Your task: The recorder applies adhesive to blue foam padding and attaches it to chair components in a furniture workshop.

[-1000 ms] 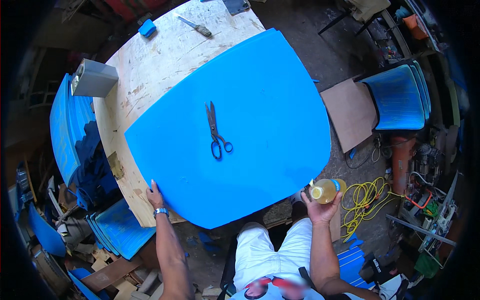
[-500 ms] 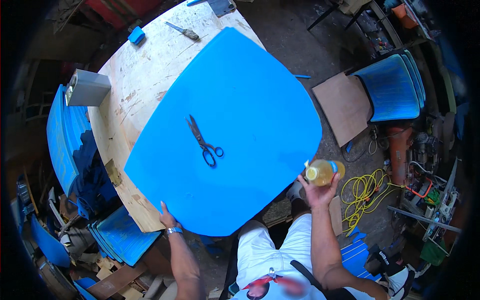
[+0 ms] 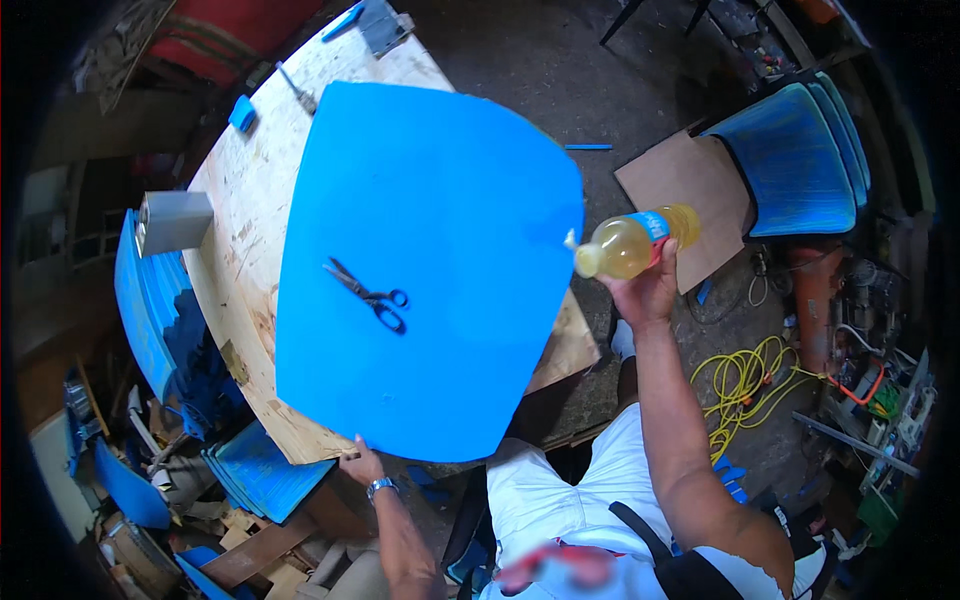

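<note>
A broad blue sheet (image 3: 450, 300) with rounded edges lies on the wooden table, and dark metal scissors (image 3: 368, 296) rest on it with the blades slightly apart. At the sheet's near left edge, my left hand (image 3: 362, 467) pinches the rim; part of its grip is hidden. My right hand (image 3: 645, 290) is wrapped around a clear plastic bottle (image 3: 620, 250) of yellowish liquid. The bottle is held tilted beside the sheet's right edge, its neck toward the sheet. A small white piece sticks out from the neck.
The table (image 3: 250, 180) carries a knife (image 3: 296, 88), a small blue block (image 3: 242, 113) and a metal can (image 3: 175, 222) at its left edge. Blue sheets (image 3: 790, 160) are stacked at right near brown board (image 3: 690, 200). Yellow cable (image 3: 735, 390) lies coiled on the floor.
The blue sheet has turned counterclockwise with the scissors on it, its far corner swinging left to the knife. My right hand has raised the bottle farther forward.
</note>
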A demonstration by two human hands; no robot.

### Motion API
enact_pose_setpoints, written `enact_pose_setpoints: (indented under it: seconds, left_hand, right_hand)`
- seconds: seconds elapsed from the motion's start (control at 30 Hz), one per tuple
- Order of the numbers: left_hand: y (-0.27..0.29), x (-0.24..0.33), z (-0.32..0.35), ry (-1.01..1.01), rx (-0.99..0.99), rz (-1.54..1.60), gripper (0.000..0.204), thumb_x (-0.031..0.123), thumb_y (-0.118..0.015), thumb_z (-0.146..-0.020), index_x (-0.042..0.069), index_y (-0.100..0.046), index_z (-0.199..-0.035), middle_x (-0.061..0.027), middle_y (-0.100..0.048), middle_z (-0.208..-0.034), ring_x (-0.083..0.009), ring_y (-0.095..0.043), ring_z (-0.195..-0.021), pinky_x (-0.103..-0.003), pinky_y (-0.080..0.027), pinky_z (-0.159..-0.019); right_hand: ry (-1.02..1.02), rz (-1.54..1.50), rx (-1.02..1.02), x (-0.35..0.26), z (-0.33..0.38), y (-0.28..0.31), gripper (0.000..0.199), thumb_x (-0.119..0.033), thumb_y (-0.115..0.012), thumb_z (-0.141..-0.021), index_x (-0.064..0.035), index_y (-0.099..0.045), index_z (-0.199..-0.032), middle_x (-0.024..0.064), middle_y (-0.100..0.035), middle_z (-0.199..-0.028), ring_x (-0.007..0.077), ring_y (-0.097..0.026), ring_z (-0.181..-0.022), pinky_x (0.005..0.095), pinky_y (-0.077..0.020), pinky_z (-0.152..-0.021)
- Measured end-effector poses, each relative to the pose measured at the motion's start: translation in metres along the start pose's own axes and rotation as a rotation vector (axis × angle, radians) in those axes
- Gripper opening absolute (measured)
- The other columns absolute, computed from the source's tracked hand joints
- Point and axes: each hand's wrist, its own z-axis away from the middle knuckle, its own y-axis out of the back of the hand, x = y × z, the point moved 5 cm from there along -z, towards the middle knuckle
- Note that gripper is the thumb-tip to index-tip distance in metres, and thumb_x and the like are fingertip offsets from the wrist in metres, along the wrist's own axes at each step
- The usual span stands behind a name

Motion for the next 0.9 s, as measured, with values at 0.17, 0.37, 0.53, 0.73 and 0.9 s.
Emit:
enact_pose_setpoints:
  seconds: [0.17, 0.37, 0.53, 0.73, 0.9]
  left_hand:
    - [-0.008, 0.205, 0.170, -0.733, 0.199, -0.032, 0.059, 0.033, -0.062, -0.096, -0.008, -0.045, -0.133, -0.0285, -0.047, -0.139, -0.0416, -0.043, -0.130, -0.048, -0.033, -0.109]
    - [-0.140, 0.436, 0.307, -1.327, -0.032, -0.150, 0.070, 0.043, -0.051, -0.098, 0.001, -0.032, -0.149, -0.0246, -0.024, -0.158, -0.0454, -0.016, -0.147, -0.058, -0.014, -0.117]
    - [-0.191, 0.474, 0.262, -1.005, 0.038, -0.367, 0.079, 0.058, -0.040, -0.097, 0.008, -0.022, -0.156, -0.0145, -0.016, -0.164, -0.0418, -0.010, -0.150, -0.063, -0.008, -0.115]
    - [-0.192, 0.462, 0.247, -1.028, 0.009, -0.350, 0.084, 0.061, -0.041, -0.095, 0.009, -0.018, -0.157, -0.0130, -0.012, -0.165, -0.0386, -0.007, -0.151, -0.062, -0.005, -0.116]
    - [-0.200, 0.471, 0.246, -1.047, 0.014, -0.342, 0.083, 0.059, -0.043, -0.096, 0.008, -0.019, -0.157, -0.0142, -0.012, -0.165, -0.0385, -0.008, -0.151, -0.060, -0.005, -0.117]
  right_hand:
    - [0.334, 0.402, 0.201, -0.123, -0.005, 0.037, 0.054, -0.025, -0.076, -0.087, -0.0089, -0.051, -0.132, 0.0037, -0.063, -0.113, 0.0179, -0.066, -0.100, 0.0336, -0.0603, -0.075]
    - [0.992, 0.942, 0.228, -0.258, 0.002, -0.028, 0.045, -0.011, -0.074, -0.088, 0.0015, -0.054, -0.126, 0.0103, -0.060, -0.127, 0.0242, -0.063, -0.107, 0.0387, -0.0510, -0.096]
    - [0.340, 1.586, 0.275, -0.246, -0.025, 0.035, 0.060, -0.012, -0.080, -0.083, 0.0017, -0.049, -0.132, 0.0153, -0.058, -0.127, 0.0235, -0.057, -0.114, 0.0402, -0.0451, -0.101]
    - [0.941, 0.886, 0.208, -0.245, -0.032, 0.005, 0.074, -0.023, -0.083, -0.081, -0.0042, -0.041, -0.139, 0.0139, -0.054, -0.129, 0.0252, -0.056, -0.115, 0.0374, -0.0460, -0.099]
    - [0.173, 1.248, 0.071, -0.165, -0.085, 0.052, 0.047, -0.012, -0.080, -0.082, -0.0023, -0.057, -0.123, 0.0092, -0.064, -0.112, 0.0224, -0.062, -0.101, 0.0378, -0.0477, -0.094]
